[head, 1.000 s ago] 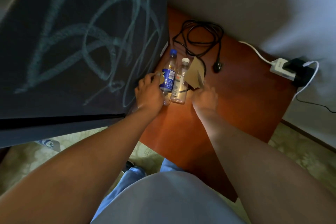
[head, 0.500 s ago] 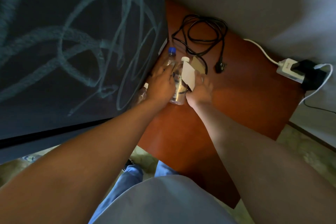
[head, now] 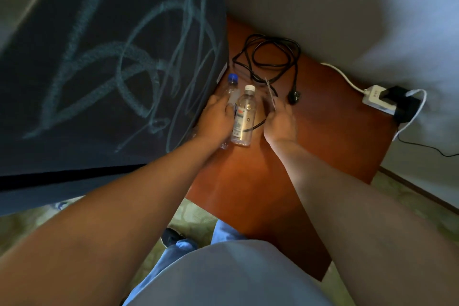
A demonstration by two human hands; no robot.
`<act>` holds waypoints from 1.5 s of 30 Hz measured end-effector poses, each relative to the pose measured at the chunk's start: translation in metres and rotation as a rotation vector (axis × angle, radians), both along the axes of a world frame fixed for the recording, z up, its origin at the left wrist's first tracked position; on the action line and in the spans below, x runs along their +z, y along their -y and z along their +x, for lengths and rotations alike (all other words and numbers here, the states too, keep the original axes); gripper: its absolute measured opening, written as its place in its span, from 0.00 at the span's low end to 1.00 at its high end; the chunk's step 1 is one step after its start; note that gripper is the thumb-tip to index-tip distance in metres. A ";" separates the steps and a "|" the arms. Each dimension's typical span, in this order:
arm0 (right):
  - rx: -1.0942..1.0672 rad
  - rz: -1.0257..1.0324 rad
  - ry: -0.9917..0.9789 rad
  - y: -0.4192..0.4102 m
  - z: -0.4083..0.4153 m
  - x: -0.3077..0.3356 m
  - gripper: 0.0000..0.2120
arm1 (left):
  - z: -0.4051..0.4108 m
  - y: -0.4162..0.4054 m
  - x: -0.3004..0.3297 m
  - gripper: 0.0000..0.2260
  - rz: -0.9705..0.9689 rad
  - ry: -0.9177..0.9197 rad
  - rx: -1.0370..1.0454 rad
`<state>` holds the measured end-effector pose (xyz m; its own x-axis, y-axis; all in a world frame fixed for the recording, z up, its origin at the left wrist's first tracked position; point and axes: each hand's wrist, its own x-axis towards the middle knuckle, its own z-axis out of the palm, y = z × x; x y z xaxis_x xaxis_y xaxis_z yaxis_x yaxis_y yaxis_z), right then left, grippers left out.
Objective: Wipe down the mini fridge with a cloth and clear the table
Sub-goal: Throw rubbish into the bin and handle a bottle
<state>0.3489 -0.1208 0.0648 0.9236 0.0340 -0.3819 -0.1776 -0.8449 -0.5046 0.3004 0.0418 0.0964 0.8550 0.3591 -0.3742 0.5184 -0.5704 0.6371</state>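
The left hand (head: 215,119) had slid back off the blue-capped bottle (head: 231,89), its grip curled round both bottles against the mini fridge (head: 106,62). The right hand (head: 280,122) now pinched the card (head: 272,95) edge-up beside the white-capped bottle (head: 244,117) on the worktop (head: 323,136); clearing looked underway.

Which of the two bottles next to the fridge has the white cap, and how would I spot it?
Start at the black mini fridge and drop to the red-brown table beside it. Two clear bottles stand between the hands; the white-capped bottle is the one farther from the fridge, next to the blue-capped bottle.
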 end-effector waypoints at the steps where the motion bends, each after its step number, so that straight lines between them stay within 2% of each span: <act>1: -0.010 0.021 -0.006 -0.001 -0.005 0.007 0.22 | -0.004 -0.001 0.004 0.16 -0.016 -0.009 0.011; 7: -0.130 0.105 -0.069 -0.010 -0.053 0.050 0.16 | -0.051 -0.013 0.020 0.19 -0.103 -0.037 0.068; 11: -0.107 0.093 -0.076 -0.025 -0.106 0.075 0.17 | -0.105 -0.028 0.026 0.21 -0.077 -0.104 0.043; 15: -0.124 0.052 -0.144 -0.047 -0.167 0.093 0.20 | -0.167 -0.047 0.040 0.18 -0.098 -0.053 0.014; 19: -0.097 0.004 -0.208 -0.073 -0.227 0.100 0.23 | -0.236 -0.077 0.049 0.18 -0.112 -0.085 -0.008; 22: -0.032 -0.044 -0.261 -0.099 -0.270 0.105 0.26 | -0.291 -0.110 0.053 0.19 -0.167 -0.082 0.007; 28: 0.161 -0.033 -0.310 -0.188 -0.339 0.117 0.22 | -0.382 -0.193 0.068 0.24 -0.151 -0.091 0.114; 33: 0.365 -0.062 -0.234 -0.284 -0.370 0.131 0.25 | -0.436 -0.265 0.078 0.24 -0.166 -0.064 0.308; 37: 0.473 -0.025 -0.207 -0.358 -0.391 0.143 0.29 | -0.467 -0.317 0.091 0.20 -0.184 -0.029 0.443; 41: 0.597 -0.184 -0.151 -0.424 -0.403 0.136 0.34 | -0.492 -0.368 0.096 0.22 -0.211 0.008 0.584; 45: 0.678 -0.089 -0.211 -0.489 -0.422 0.150 0.31 | -0.507 -0.412 0.107 0.13 -0.212 0.038 0.653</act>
